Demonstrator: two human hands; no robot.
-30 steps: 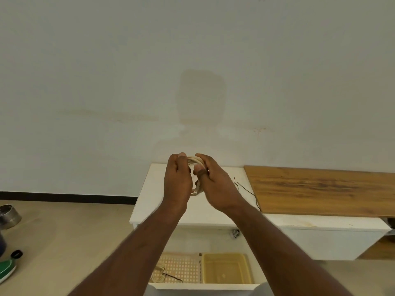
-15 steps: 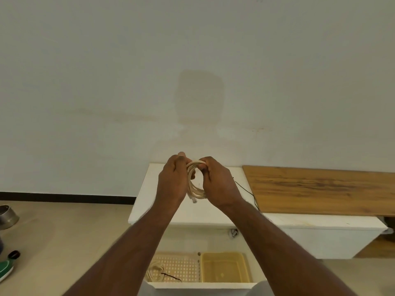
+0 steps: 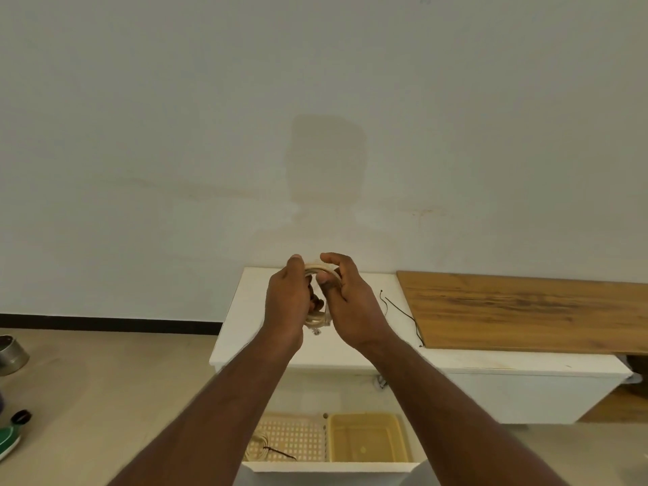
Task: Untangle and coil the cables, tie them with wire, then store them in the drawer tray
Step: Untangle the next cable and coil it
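A cream cable coil point(image 3: 317, 320) hangs in the air between both hands, above the white cabinet top point(image 3: 242, 331). My left hand point(image 3: 285, 303) grips the coil's left side with curled fingers. My right hand point(image 3: 350, 303) pinches the top of the coil between thumb and fingers. A plug end dangles below the hands. Black tie wires point(image 3: 399, 312) lie on the cabinet top, right of my right hand. In the open drawer below, a perforated cream tray point(image 3: 298, 436) holds another tied coil point(image 3: 257, 447).
A yellow tray point(image 3: 364, 440) sits beside the perforated one in the drawer. A wooden board point(image 3: 526, 310) covers the cabinet's right part. On the floor at the left are a metal bowl point(image 3: 10, 354) and a green bottle point(image 3: 8, 440).
The hands shifted slightly along the coil; my right thumb and fingers now reach over its top, and the loop between the hands looks narrower.
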